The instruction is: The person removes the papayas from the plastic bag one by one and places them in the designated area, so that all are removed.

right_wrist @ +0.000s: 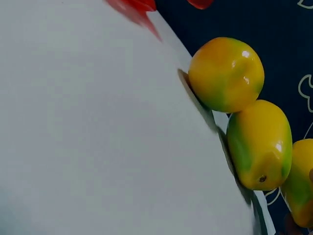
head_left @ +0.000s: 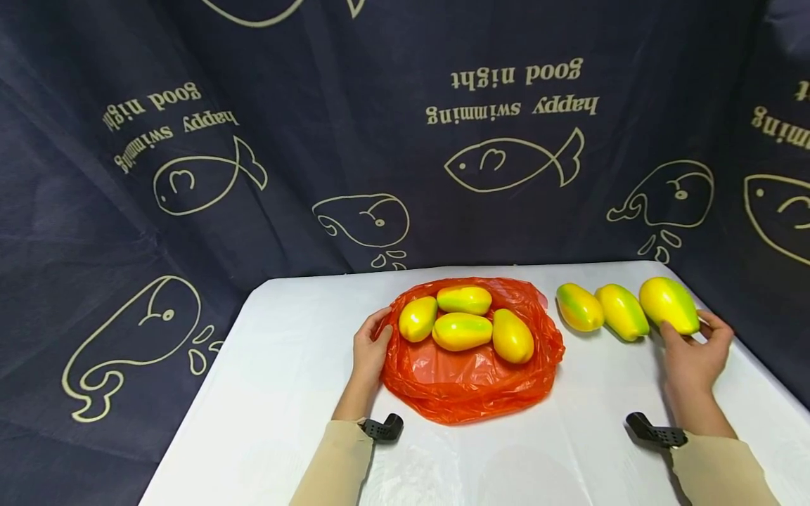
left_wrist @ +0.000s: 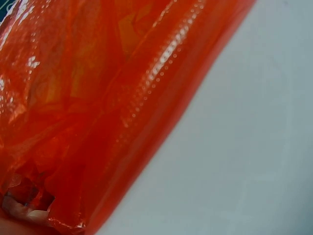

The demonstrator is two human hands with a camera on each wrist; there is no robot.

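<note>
An open red plastic bag (head_left: 443, 404) lies on the table with several yellow-green papayas inside, one a papaya (head_left: 463, 332) near its middle. My left hand (head_left: 369, 351) grips the bag's left rim; in the left wrist view a thumb (left_wrist: 36, 215) shows against the red plastic. To the right of the bag, three papayas sit in a row. My right hand (head_left: 696, 355) holds the rightmost papaya (head_left: 668, 303), thumb at its near side and fingers round its right. Beside it are the middle papaya (head_left: 621, 311) and the left papaya (head_left: 579, 307).
The white table (head_left: 272, 393) runs back to a dark blue curtain (head_left: 354, 140) printed with fish and whales. More curtain hangs along the left and right sides. A black wrist camera (head_left: 382, 427) is strapped on the left wrist, another camera (head_left: 654, 430) on the right.
</note>
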